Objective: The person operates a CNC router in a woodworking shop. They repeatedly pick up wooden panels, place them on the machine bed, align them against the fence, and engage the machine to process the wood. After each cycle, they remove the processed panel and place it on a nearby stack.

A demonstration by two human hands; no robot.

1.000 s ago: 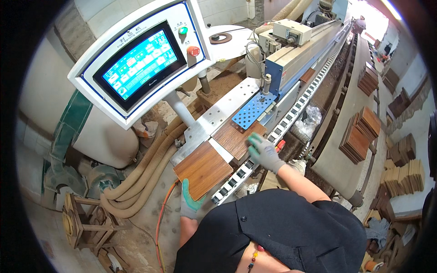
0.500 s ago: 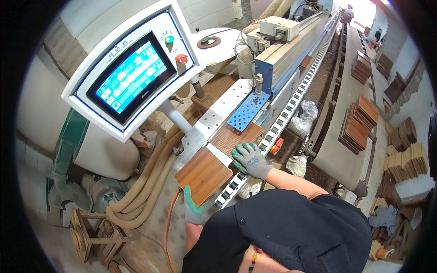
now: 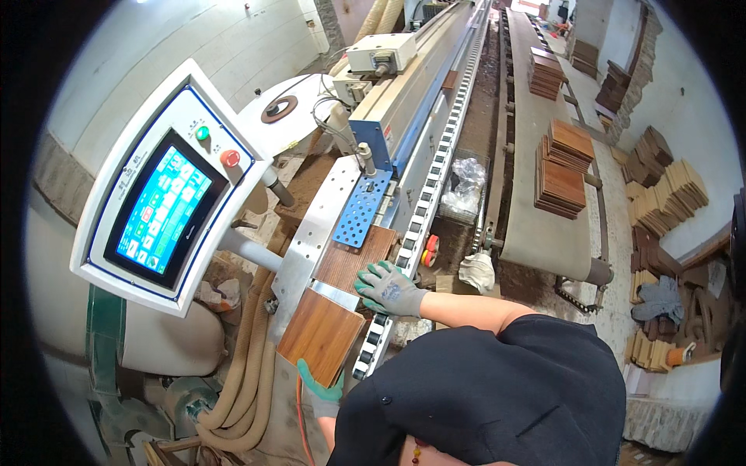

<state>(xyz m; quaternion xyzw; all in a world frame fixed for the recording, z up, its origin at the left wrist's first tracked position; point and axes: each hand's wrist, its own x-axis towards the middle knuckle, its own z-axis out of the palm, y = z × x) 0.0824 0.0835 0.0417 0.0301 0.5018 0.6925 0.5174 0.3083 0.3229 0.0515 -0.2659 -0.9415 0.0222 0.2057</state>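
Left hand (image 3: 318, 387): gloved, gripped near panel (image 3: 320, 330) at lower edge, fingers underneath hidden. Right hand (image 3: 388, 289): spread, rested at edge of far panel (image 3: 350, 256). Panels: lay along metal desk (image 3: 320, 221); looked stiff, lightish, smooth, chip-prone at corners; opposite edges likely suited grasp.

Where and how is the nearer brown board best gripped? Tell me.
Grip the nearer board by its near edge, from the near side, probably thumb above and fingers beneath: the board is flat, that edge seems to jut past the metal bed, and the left hand touches it there.
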